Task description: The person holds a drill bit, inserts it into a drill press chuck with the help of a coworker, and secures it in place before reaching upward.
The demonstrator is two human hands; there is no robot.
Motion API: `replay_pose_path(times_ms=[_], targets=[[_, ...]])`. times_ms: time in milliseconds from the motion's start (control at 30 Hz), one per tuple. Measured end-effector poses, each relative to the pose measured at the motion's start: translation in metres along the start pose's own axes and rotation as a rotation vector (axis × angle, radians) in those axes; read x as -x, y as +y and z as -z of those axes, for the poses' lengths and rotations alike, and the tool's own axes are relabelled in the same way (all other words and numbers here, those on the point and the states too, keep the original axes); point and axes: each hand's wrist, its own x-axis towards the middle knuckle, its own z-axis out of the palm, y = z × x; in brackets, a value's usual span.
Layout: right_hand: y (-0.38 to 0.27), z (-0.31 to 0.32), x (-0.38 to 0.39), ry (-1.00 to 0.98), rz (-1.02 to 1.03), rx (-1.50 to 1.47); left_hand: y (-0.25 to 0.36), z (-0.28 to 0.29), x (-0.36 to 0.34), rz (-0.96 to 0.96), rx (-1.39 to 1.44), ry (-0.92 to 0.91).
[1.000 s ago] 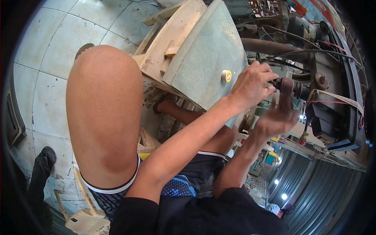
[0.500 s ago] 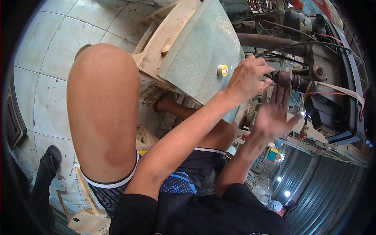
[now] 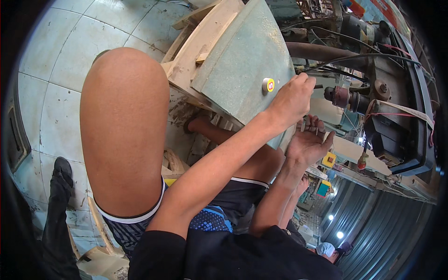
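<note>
My left hand (image 3: 295,99) is closed over the corner of a pale green board (image 3: 242,60). A short dark rod (image 3: 318,86) shows at its fingers; it seems to be in the grip, but most of it would be hidden. My right hand (image 3: 308,143) is just below, palm up, fingers loosely curled and apart, with nothing visible in it. To the right of both hands, a rusty drill chuck (image 3: 340,96) sticks out sideways from a machine, touched by neither hand. A small round roll (image 3: 268,85) with a yellow and red face stands on the board beside my left wrist.
Wooden framing (image 3: 198,46) supports the board. Cables (image 3: 354,57) and a red-tipped hanging lead (image 3: 361,162) are around the machine (image 3: 396,140). A capped person (image 3: 326,251) is at the lower right; someone's dark shoe (image 3: 62,168) rests on the tiled floor at left.
My left hand has moved left from the chuck and closed; the dark rod now shows at it. My right hand has dropped down and left from beneath the chuck, its fingers now curled.
</note>
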Motion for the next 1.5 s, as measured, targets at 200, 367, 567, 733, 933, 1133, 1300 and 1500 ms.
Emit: replay_pose_path(times_ms=[200, 367, 567, 733, 933, 1133, 1300, 1500], targets=[[0.006, 0.009, 0.003, 0.061, 0.010, 0.046, 0.007, 0.007, -0.003, 0.123, -0.077, -0.117], [0.014, 0.014, 0.002, 0.049, 0.055, 0.107, 0.010, 0.007, -0.003, 0.142, -0.040, -0.086], [0.025, 0.012, 0.002, 0.065, 0.045, 0.133, 0.008, 0.005, -0.003, 0.192, -0.056, -0.143], [0.037, 0.016, 0.006, 0.087, 0.010, 0.146, 0.004, 0.001, -0.001, 0.135, -0.015, -0.137], [0.051, 0.022, 0.009, 0.046, 0.018, 0.093, -0.001, -0.004, -0.002, -0.030, -0.083, -0.030], [0.036, 0.009, -0.002, 0.047, 0.004, 0.174, -0.002, -0.002, -0.004, -0.065, -0.027, -0.002], [0.006, -0.017, -0.030, -0.136, 0.131, 0.180, -0.001, -0.003, -0.006, -0.079, 0.005, 0.036], [-0.007, -0.034, -0.040, -0.290, 0.122, -0.022, -0.002, -0.003, -0.007, -0.037, 0.055, 0.059]])
